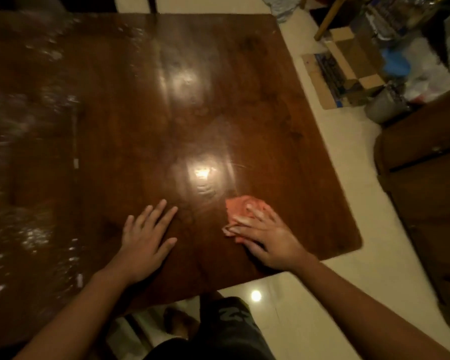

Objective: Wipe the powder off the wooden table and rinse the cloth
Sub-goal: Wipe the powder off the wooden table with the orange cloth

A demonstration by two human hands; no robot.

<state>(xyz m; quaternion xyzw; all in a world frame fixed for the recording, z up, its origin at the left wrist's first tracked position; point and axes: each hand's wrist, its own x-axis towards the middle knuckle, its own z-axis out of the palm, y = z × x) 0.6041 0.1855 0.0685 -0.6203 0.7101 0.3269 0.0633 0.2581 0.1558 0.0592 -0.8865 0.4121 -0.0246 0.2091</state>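
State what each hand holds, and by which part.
Nothing is gripped. The right hand presses the orange cloth onto the wooden table, fingers spread across its near half. The left hand rests flat on bare wood, holding nothing.

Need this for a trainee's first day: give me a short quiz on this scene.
1. True or false: the left hand lies flat on the table, holding nothing.
2. What presses the cloth? A. right hand B. left hand C. neither
3. Fill in: the cloth lies by the table's ____ edge (near or far).
Key: 1 true; 2 A; 3 near.
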